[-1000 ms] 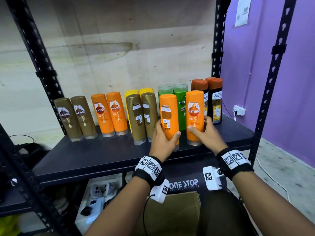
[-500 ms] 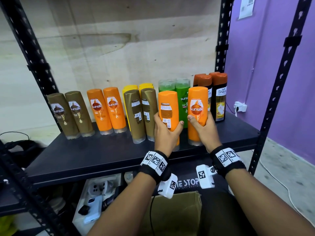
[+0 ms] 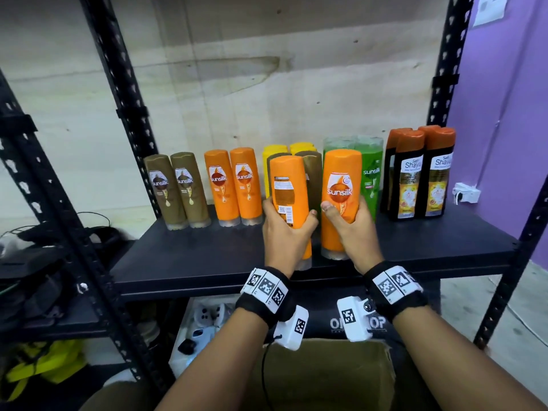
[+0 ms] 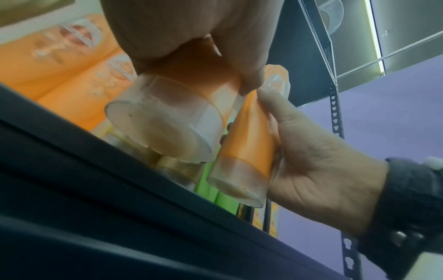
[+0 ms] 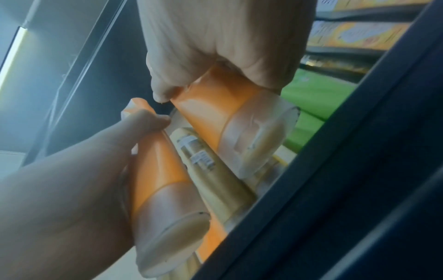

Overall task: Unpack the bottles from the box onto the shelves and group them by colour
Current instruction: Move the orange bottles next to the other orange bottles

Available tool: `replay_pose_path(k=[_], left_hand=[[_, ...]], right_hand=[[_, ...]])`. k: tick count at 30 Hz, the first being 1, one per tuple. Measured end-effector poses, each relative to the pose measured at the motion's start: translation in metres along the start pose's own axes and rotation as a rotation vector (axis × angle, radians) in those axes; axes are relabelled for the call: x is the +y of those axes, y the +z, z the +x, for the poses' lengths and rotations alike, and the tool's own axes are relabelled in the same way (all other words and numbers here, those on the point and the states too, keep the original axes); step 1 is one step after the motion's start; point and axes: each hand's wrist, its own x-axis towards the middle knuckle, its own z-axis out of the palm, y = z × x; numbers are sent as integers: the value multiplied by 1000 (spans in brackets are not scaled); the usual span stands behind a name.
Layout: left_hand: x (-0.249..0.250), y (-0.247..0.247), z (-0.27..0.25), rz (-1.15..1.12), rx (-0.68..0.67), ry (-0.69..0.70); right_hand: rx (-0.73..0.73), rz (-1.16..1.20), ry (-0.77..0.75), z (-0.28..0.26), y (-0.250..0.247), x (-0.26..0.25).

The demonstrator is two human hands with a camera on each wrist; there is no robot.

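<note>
My left hand (image 3: 289, 212) grips an orange bottle (image 3: 286, 176) with its back label towards me. My right hand (image 3: 345, 207) grips a second orange Sunsilk bottle (image 3: 341, 170), front label facing me. Both bottles are upright, side by side over the front of the black shelf (image 3: 192, 259). In the left wrist view the clear cap (image 4: 163, 130) of the left bottle shows from below, off the shelf, with the left hand (image 4: 187, 37) round it. In the right wrist view the right hand (image 5: 215, 47) wraps its bottle (image 5: 223, 113).
Along the shelf's back stand two brown bottles (image 3: 175, 191), two orange ones (image 3: 234, 185), yellow ones (image 3: 275, 149), brown ones (image 3: 312, 173), green ones (image 3: 369, 173) and black bottles with brown caps (image 3: 421, 176). An open cardboard box (image 3: 326, 378) sits below. Black uprights (image 3: 130, 120) flank the shelf.
Both hands have carried their orange bottles a little to the left, up off the shelf; the left bottle now covers the brown pair and the right one the green.
</note>
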Motion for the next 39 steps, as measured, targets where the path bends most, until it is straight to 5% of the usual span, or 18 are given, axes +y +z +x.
replay_pose_path(k=[17, 39], left_hand=[[-34, -129, 27, 147, 149, -35], [-70, -150, 47, 46, 135, 9]], right_hand=[[-191, 88, -16, -35, 124, -13], [-215, 70, -1, -42, 173, 19]])
